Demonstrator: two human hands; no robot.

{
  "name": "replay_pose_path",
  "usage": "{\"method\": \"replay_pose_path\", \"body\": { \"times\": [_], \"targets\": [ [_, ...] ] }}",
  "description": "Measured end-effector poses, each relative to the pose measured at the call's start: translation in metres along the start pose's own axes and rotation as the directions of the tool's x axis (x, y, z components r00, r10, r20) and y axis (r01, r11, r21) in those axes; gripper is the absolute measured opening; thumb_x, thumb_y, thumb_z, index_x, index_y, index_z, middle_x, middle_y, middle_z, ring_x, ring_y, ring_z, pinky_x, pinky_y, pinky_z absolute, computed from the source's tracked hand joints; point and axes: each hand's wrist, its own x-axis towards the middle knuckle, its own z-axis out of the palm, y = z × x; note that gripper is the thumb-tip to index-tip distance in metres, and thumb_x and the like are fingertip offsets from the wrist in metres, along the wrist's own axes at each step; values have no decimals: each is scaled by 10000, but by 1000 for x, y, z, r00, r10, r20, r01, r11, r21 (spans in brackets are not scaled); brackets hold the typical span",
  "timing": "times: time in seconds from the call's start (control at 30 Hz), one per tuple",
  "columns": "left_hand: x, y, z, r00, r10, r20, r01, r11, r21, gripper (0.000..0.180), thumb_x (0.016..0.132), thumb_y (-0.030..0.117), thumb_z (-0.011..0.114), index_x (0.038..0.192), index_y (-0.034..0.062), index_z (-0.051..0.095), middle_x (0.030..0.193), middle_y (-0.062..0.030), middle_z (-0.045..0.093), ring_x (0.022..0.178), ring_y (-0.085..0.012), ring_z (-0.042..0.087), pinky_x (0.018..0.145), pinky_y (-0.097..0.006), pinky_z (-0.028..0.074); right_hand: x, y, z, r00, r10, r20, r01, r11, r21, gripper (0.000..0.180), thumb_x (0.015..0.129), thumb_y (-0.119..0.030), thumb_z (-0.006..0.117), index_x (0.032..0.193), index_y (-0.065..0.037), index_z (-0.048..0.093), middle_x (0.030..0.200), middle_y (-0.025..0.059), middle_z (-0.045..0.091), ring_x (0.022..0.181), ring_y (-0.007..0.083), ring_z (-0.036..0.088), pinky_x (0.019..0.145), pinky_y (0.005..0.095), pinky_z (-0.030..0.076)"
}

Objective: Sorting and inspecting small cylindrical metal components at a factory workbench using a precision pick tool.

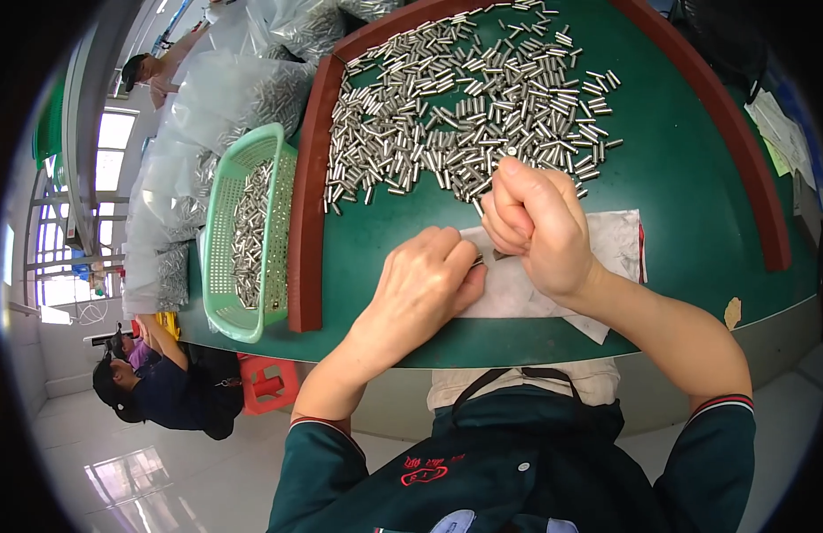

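Small shiny metal pins [518, 98] lie in a wide loose pile on the green tabletop in front of me. My right hand [544, 226] is curled into a fist at the near edge of the pile. A pin end shows at its thumb tip, and another pokes out below the curled fingers. Just left of it and lower, my left hand [425, 280] is closed, back upward, with what look like metal pins between thumb and fingers; most of them are hidden. Beneath both hands is a stained white cloth [616, 244].
Dark red rails [306, 222] border the green tabletop [687, 213] left, back and right. Outside the left rail stands a green plastic basket [218, 266] of pins. Clear plastic bags [194, 107] of metal parts lie beyond. Other people sit at left, near a red stool [267, 384].
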Motion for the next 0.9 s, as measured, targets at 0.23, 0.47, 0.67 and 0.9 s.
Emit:
{"method": "replay_pose_path", "body": {
  "times": [0.23,0.47,0.67,0.9],
  "targets": [
    [2,-8,2,993,106,46,-110,987,115,195,643,41,619,624,39,425,610,-77,418,546,-225,459,466,-336,390,3,-1,5,999,-10,-53,4,995,-100,427,895,-231,315,489,-103,272,410,-17,249,372,74,181,373,234,164],
    [2,-35,-5,970,-241,-4,152,623,-767,64,755,22,559,731,5,502,711,-45,575,557,-66,461,477,-194,358,3,-3,0,999,34,-19,-34,999,-34,412,902,-210,325,513,-82,286,445,-22,269,396,54,214,386,220,175],
    [-6,-56,-1,886,-328,328,151,-465,-872,173,829,125,552,967,22,556,775,-78,575,567,-51,404,511,-169,334,6,0,1,997,44,-64,-42,999,27,417,901,-226,319,506,-94,283,422,-14,266,370,62,179,365,229,152],
    [-1,-51,-4,808,-451,380,232,-349,-908,244,847,150,523,1019,-24,532,790,-58,568,581,-49,420,528,-162,342,7,-1,1,994,45,-100,-44,999,10,421,896,-241,328,503,-98,283,414,-12,261,370,65,176,364,232,152]
  ]
}}
